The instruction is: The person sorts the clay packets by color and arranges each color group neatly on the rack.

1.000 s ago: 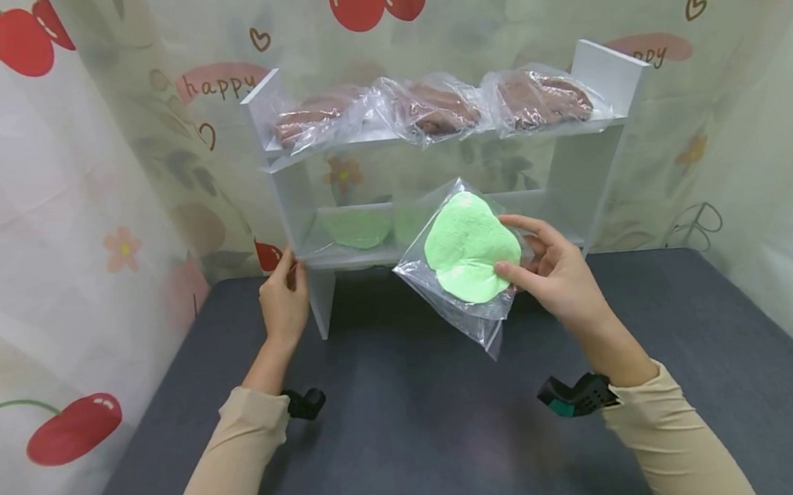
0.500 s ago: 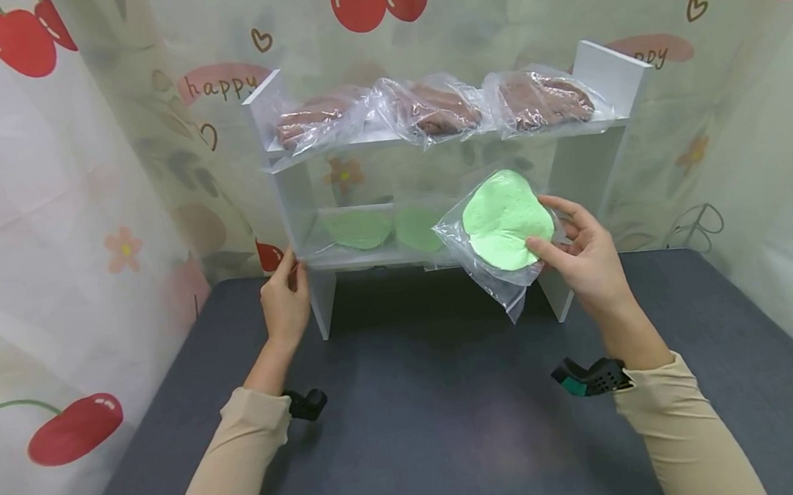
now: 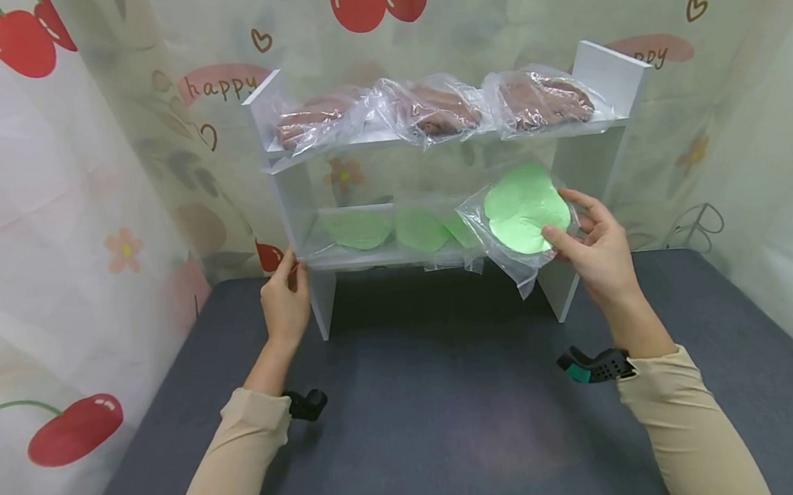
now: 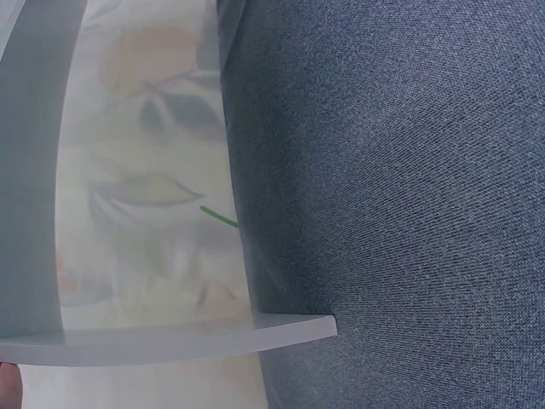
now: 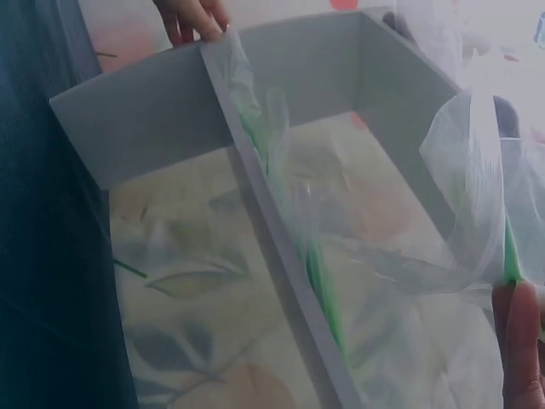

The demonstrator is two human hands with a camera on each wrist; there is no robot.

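Observation:
My right hand (image 3: 598, 249) pinches a flat, rounded light-green piece in a clear plastic bag (image 3: 524, 213). It hangs in front of the right part of the middle level of a white shelf rack (image 3: 547, 289). In the right wrist view the thumb and a finger (image 5: 521, 332) hold the bag, seen nearly edge-on. My left hand (image 3: 285, 300) grips the rack's left side panel at the middle board's height; the right wrist view shows that hand (image 5: 194, 17) at the panel's edge. Three bagged green pieces (image 3: 359, 229) lie on the middle board, the rightmost partly hidden.
Three clear bags with brown lumpy pieces (image 3: 437, 109) lie on the top board. The rack stands at the back of a dark table (image 3: 440, 417). Cherry-print curtains (image 3: 111, 139) hang behind and at both sides. A thin cord (image 3: 699, 225) shows at the back right.
My right hand has moved right and slightly up with the bagged green piece, uncovering more of the green pieces on the middle board. The left hand has stayed on the rack.

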